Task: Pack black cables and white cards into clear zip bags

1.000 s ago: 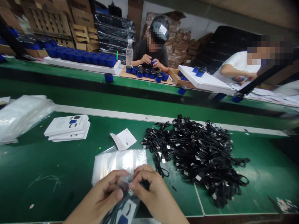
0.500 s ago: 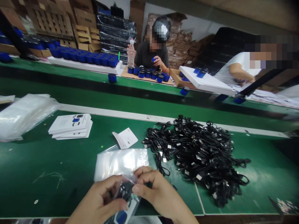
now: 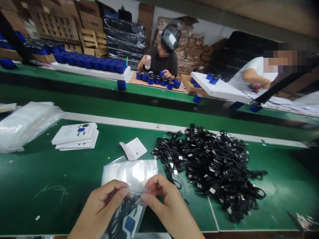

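Between my two hands is a clear plastic bag [image 3: 136, 212], with a coiled black cable [image 3: 117, 220] and a printed leaflet showing a blue shape inside. My left hand [image 3: 104, 202] pinches the bag's top edge at the left corner. At the right corner my right hand [image 3: 163, 199] pinches the same edge between thumb and fingers. Just beyond the hands, a stack of flat clear bags [image 3: 132, 171] lies on the green table. A folded white leaflet [image 3: 136, 148] sits behind that stack. To the right spreads a large heap of black USB cables [image 3: 214, 166].
A stack of leaflets [image 3: 77, 135] lies at the left, beside a bundle of plastic bags [image 3: 27, 122]. Behind a raised white edge [image 3: 139, 124], a second green bench carries trays of blue round items [image 3: 92, 62]. Two people work there, one holding a bottle [image 3: 148, 62].
My left hand has shifted up to the bag's top edge, so both hands now pinch its corners and the cable shows more. Across the bench, a person has lowered and tilted the bottle.
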`<state>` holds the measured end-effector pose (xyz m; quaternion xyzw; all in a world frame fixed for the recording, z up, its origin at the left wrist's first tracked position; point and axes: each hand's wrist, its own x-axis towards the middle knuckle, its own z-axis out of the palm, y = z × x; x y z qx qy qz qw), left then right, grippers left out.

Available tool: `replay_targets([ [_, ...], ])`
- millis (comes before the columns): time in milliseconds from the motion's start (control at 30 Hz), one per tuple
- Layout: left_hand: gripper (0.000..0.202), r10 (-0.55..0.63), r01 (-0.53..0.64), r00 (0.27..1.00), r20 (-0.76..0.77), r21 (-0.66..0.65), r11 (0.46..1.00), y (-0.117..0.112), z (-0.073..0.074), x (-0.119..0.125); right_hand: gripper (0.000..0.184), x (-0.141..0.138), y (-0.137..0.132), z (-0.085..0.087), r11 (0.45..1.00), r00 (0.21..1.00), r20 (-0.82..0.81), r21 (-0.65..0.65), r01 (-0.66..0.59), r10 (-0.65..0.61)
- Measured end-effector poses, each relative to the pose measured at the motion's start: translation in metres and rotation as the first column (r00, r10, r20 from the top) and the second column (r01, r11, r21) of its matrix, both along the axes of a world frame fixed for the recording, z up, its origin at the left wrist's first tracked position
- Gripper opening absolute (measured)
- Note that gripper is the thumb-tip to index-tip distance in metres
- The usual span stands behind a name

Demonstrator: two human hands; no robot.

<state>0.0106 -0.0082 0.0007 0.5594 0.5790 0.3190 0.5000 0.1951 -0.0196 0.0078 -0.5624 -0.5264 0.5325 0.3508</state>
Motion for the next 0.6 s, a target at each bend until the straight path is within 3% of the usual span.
replay_targets([
  [200, 0.024, -0.066, 0.079, 0.992, -0.104, 0.133, 0.988, 0.01, -0.004, -0.009, 0.015, -0.001, 0.004, -0.005, 0.999, 0.995, -0.103, -0.041, -0.011, 0.006],
  [500, 0.024, -0.112, 0.121, 0.983, -0.147, 0.048, 0.992, 0.015, -0.001, -0.013, 0.014, 0.002, 0.002, -0.009, 0.969, 0.982, 0.188, 0.244, -0.031, -0.016],
  [600, 0.023, -0.145, 0.161, 0.974, -0.177, 0.083, 0.983, 0.014, -0.001, -0.012, 0.015, 0.003, 0.002, -0.01, 0.95, 0.969, 0.243, 0.311, -0.041, -0.038],
])
